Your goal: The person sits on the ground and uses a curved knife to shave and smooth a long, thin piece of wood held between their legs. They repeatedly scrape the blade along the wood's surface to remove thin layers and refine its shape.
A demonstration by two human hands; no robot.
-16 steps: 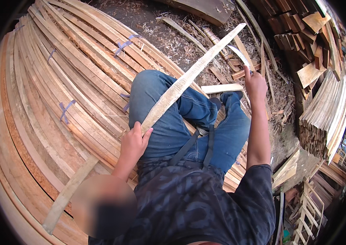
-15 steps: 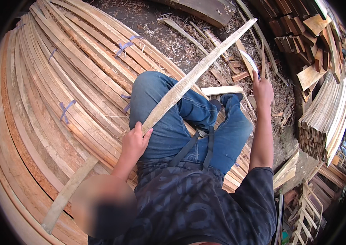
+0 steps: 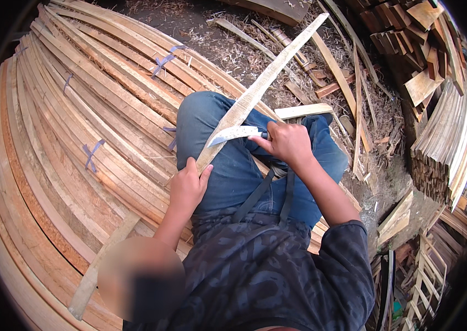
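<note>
A long, pale wooden strip (image 3: 269, 74) lies slantwise across my left thigh, its far end pointing up and to the right. Its near end is gripped in my left hand (image 3: 188, 185), the thumb along one edge. My right hand (image 3: 290, 142) is closed round the dark handle of a knife (image 3: 233, 133) with a broad, curved blade. That blade lies over the strip a little beyond my left hand, its tip toward the left. Whether the edge bites into the wood I cannot tell.
Long planks (image 3: 84, 99) tied with purple strips (image 3: 91, 154) spread beneath me and to the left. Wood shavings (image 3: 200, 33) and loose slats (image 3: 335, 71) litter the ground ahead. Stacked timber (image 3: 443, 143) stands at the right, and a short board (image 3: 303, 111) lies by my foot.
My right hand has swung the knife in from the far right, down and left onto the strip. The left hand keeps its hold; the strip's far end has shifted slightly left.
</note>
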